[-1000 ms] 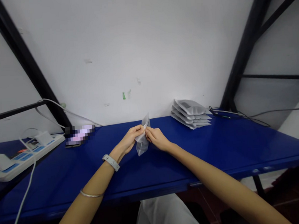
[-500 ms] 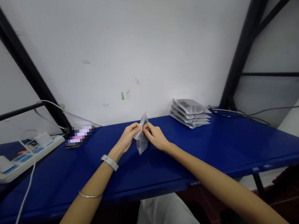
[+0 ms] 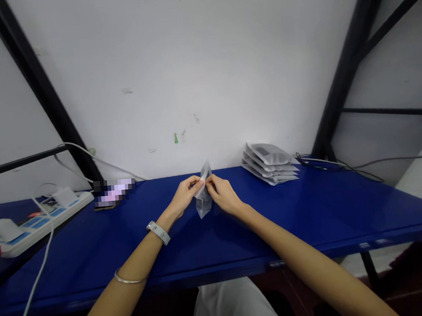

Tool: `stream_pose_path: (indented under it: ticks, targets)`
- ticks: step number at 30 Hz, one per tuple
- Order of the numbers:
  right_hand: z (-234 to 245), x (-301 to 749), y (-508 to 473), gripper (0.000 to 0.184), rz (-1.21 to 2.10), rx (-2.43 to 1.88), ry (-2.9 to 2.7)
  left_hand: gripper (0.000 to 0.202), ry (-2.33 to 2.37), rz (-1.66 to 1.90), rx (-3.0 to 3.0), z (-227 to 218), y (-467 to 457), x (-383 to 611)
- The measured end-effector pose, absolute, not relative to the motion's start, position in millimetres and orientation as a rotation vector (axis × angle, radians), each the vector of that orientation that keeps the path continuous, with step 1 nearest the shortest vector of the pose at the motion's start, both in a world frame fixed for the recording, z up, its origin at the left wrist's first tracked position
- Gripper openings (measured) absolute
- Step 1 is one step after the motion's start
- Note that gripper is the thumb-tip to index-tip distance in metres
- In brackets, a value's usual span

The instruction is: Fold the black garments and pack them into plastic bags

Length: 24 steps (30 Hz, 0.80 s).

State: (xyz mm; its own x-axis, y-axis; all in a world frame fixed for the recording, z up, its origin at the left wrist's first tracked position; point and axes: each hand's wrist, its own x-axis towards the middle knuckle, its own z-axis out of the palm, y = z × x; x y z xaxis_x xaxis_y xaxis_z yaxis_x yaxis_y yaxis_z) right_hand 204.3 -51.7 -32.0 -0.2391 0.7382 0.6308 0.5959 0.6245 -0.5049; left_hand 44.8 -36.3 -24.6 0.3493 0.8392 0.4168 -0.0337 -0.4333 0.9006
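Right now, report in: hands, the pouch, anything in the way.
Left hand, right hand pinching top of translucent pouch. Pouch upright. Stacked grey pouches off to the right, not in the way.

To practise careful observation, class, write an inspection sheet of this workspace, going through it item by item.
Surface: blue table, glossy.
Job's things: translucent pouch, held upright; stack of grey pouches beyond it.
Clutter: pixelated object beside power strip.
Hands: left hand and right hand both pinch the pouch's top.
Cables: white cable at left; black cable at right.
Surroundings: white wall; black frame.
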Motion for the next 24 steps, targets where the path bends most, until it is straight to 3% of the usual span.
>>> stream_pose_path:
  ticks: [15, 24]
  targets:
    - [-25.0, 207.5, -54.9, 0.020, 0.323, -0.924, -1.980, 0.023, 0.633, 1.103, 1.668, -19.4, -36.4, 40.1]
    - [-26.1, 213.5, -49.5, 0.012, 0.084, -0.912, -1.934, 0.020, 0.630, 1.025, 1.719, -11.6, -33.4, 32.5]
